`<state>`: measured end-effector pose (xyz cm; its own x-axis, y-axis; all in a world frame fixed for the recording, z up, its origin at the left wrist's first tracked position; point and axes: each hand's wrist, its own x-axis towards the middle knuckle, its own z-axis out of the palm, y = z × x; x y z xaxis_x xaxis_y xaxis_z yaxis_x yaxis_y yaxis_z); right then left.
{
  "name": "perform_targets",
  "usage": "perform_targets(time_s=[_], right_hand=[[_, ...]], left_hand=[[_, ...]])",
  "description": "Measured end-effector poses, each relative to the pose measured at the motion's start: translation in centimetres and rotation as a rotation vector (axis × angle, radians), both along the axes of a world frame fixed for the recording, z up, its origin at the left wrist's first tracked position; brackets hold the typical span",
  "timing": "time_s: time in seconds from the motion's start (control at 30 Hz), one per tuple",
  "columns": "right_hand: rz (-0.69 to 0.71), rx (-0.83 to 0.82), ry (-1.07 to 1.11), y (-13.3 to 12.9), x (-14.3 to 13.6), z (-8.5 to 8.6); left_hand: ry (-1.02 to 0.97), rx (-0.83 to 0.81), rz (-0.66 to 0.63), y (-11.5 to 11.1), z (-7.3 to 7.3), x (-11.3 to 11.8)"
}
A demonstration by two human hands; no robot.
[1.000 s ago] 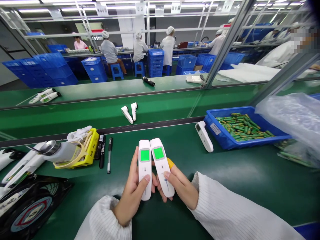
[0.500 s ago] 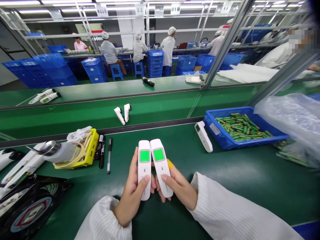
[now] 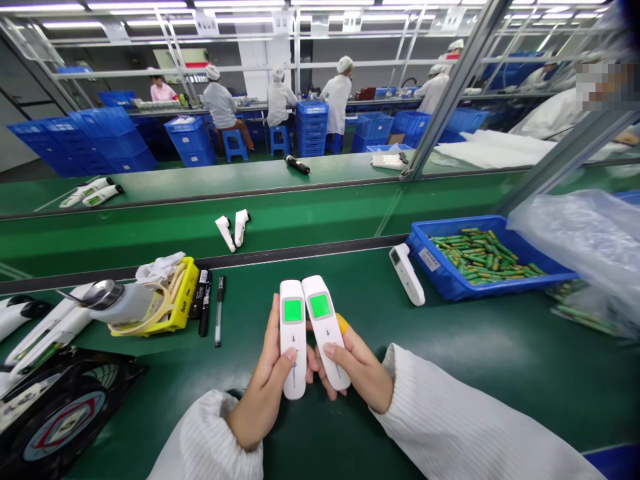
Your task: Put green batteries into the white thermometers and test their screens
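Left thermometer (image 3: 295, 383) and right thermometer (image 3: 327, 332) show green screens (image 3: 293, 310) side by side over the bench (image 3: 475, 340); left hand (image 3: 260, 397) is clamped round the first, right hand (image 3: 367, 377) round the second, thumbs (image 3: 286, 359) on their fronts

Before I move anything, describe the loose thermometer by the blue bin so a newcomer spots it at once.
Find the blue bin of green batteries toward the right of the near bench. Just left of it, a white thermometer lies slanted, alone. Its screen is dark, unlike the green-lit thermometers in the left hand and right hand.
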<state>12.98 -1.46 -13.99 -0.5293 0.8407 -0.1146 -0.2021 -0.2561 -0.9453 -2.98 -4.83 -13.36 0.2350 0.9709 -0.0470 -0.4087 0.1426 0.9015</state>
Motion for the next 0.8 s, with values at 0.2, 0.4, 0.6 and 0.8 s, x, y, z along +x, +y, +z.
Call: perform_targets(time_s=[0.2,0.4,0.6,0.8], right_hand=[[0.003,0.015,0.027,0.1,0.1,-0.1],[-0.011,-0.003,0.033,0.1,-0.2,-0.4],[0.046,0.059,-0.073,-0.3,-0.4,-0.7],[0.034,0.139,-0.237,-0.7,-0.6,-1.4]], left_hand=[[0.04,-0.017,0.003,-0.1,0.0,0.0],[0.115,-0.016,0.111,0.3,0.1,0.0],[0.178,0.006,0.25,0.8,-0.2,-0.1],[0.134,0.015,0.276,0.6,-0.1,0.1]])
